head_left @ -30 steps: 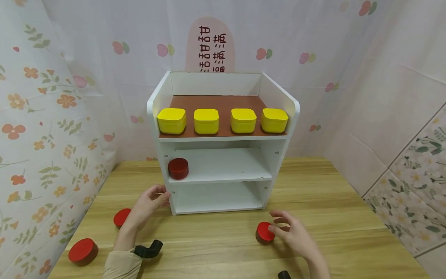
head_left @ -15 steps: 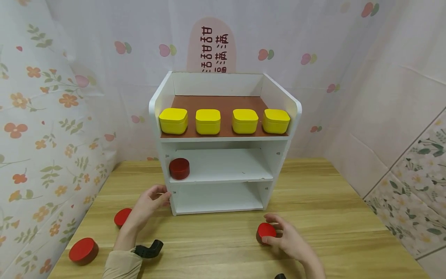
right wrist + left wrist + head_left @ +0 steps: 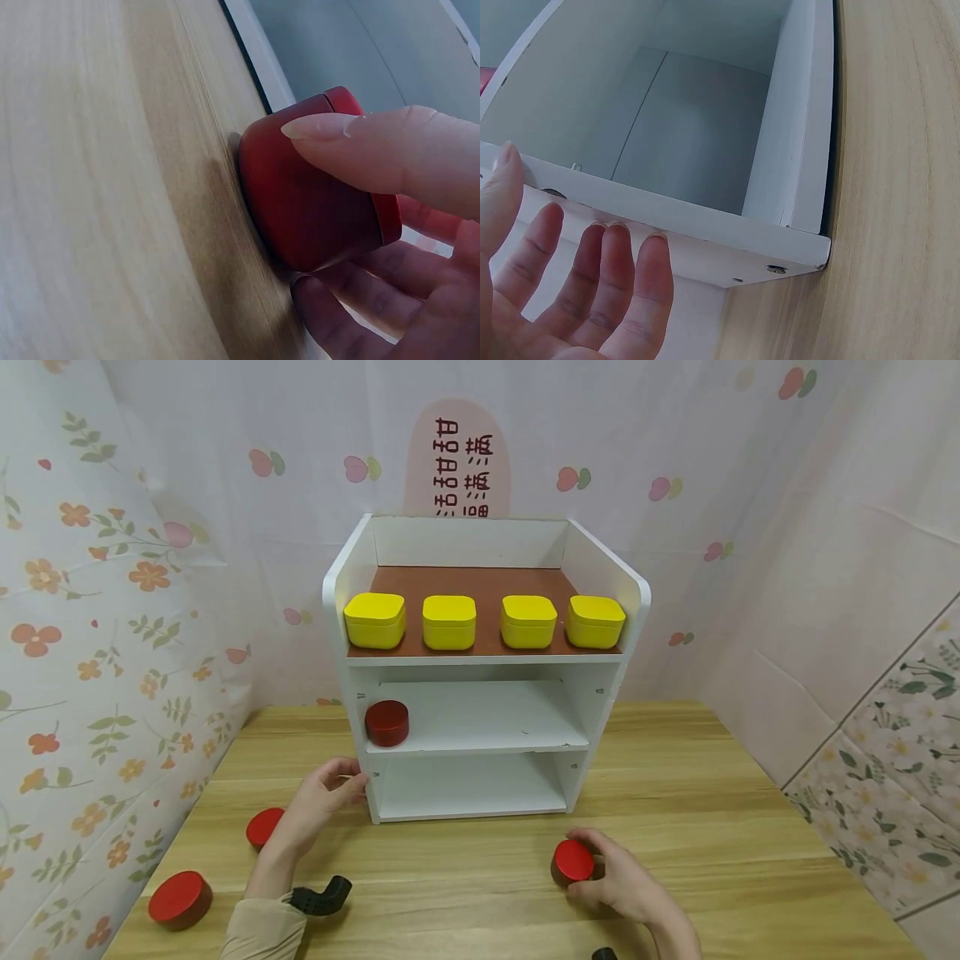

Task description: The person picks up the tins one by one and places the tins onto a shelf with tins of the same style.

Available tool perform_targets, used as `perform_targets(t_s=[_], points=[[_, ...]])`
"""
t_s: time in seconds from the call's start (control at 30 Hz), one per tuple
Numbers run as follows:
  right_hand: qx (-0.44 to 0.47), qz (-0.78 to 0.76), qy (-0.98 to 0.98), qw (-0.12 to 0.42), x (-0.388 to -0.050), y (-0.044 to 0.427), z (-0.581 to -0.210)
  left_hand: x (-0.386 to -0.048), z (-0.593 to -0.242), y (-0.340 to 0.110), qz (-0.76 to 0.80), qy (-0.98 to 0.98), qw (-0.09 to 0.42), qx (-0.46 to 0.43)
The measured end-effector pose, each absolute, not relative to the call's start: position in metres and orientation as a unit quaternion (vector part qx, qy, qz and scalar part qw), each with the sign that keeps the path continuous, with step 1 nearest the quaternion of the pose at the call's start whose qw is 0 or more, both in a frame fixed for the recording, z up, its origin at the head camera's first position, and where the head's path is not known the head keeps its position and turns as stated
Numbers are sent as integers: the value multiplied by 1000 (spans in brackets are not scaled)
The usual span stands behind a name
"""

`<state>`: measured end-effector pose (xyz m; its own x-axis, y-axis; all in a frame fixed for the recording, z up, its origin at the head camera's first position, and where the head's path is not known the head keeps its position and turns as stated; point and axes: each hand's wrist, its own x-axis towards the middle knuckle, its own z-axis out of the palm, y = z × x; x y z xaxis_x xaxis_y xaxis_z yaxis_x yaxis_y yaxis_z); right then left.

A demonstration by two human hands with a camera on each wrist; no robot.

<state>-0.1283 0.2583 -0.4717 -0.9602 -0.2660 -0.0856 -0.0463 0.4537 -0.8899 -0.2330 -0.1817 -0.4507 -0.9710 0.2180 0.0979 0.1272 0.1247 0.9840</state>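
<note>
A red round container [image 3: 573, 862] stands on the table, front right of the white shelf unit [image 3: 480, 660]. Around it curls the right hand [image 3: 626, 883]; in the right wrist view, the thumb of the right hand [image 3: 405, 202] lies on the side of the red container [image 3: 307, 180], with fingers on the far side. The left hand [image 3: 315, 802] rests at the unit's lower left side. In the left wrist view, the left hand [image 3: 577, 292] has its thumb at the front edge of the white side panel [image 3: 675, 214] and its loosely bent fingers along the outer face.
Four yellow boxes, one of them a left-hand box [image 3: 375, 622], line the brown top. A dark red container [image 3: 387, 723] sits at the middle shelf's left end. Two red containers, one nearer [image 3: 180, 899] and one partly behind the left arm [image 3: 264, 827], lie on the table [image 3: 450, 893].
The right hand's fingers and thumb have moved from above the red container to around its sides. The left hand has stayed at the unit's side.
</note>
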Motion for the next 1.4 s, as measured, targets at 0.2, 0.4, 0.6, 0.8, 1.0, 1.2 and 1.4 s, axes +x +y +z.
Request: perform_targets(t_s=[0.2,0.4,0.6,0.8,1.0,1.2,1.4], points=[[-97,-503,852,107,-130,259,-473,-233,-451,-182,651,750,39,111],[-94,-492,860,95,-131,258,-472,-233,-451,-181,653,748,42,109],[-90,-486,865,84,-132,256,-470,-233,-451,-181,654,748,42,109],[-90,-472,874,68,-132,251,-467,-233,-451,-180,655,747,42,110],[-95,-473,874,54,-134,247,-464,-234,-452,-180,655,746,40,112],[-117,-488,864,39,-135,240,-461,-235,-454,-180,660,742,38,109],[-115,-501,857,32,-136,232,-456,-234,-453,-181,660,743,39,110]])
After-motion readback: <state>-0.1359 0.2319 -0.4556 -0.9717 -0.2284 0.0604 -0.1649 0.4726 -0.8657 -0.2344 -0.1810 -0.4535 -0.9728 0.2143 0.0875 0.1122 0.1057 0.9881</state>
